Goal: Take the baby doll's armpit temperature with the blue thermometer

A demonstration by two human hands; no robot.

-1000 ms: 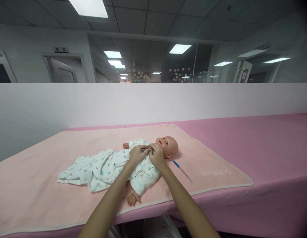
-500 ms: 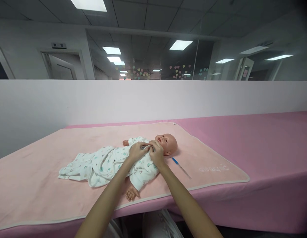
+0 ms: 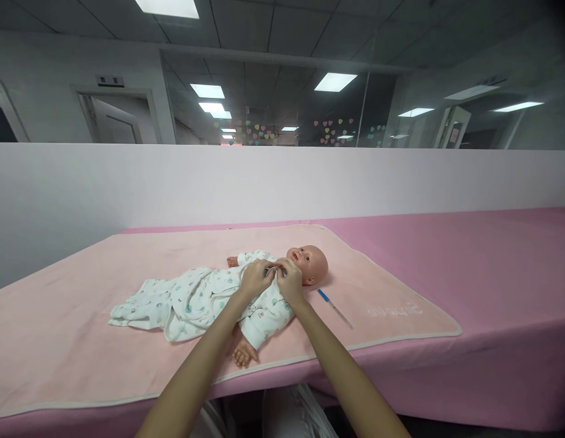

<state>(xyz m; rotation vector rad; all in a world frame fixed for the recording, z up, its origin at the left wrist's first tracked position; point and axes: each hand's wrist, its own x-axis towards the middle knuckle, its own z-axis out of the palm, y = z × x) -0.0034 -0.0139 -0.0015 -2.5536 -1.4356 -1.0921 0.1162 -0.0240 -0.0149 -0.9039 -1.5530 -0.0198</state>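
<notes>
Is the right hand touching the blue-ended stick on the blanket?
Apart. The head view shows a strip of bare pink blanket between the right hand and the blue-ended stick.

Heart stickers [image 3: 329, 123] beyond a white partition [image 3: 282, 185]

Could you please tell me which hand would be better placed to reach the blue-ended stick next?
Probably the right hand: it lies nearer the stick than the left hand, though both are at the patterned garment.

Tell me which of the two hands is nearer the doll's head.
The right hand, beside the round, bald, tan head; the left hand is farther down the white, green-patterned garment.
</notes>
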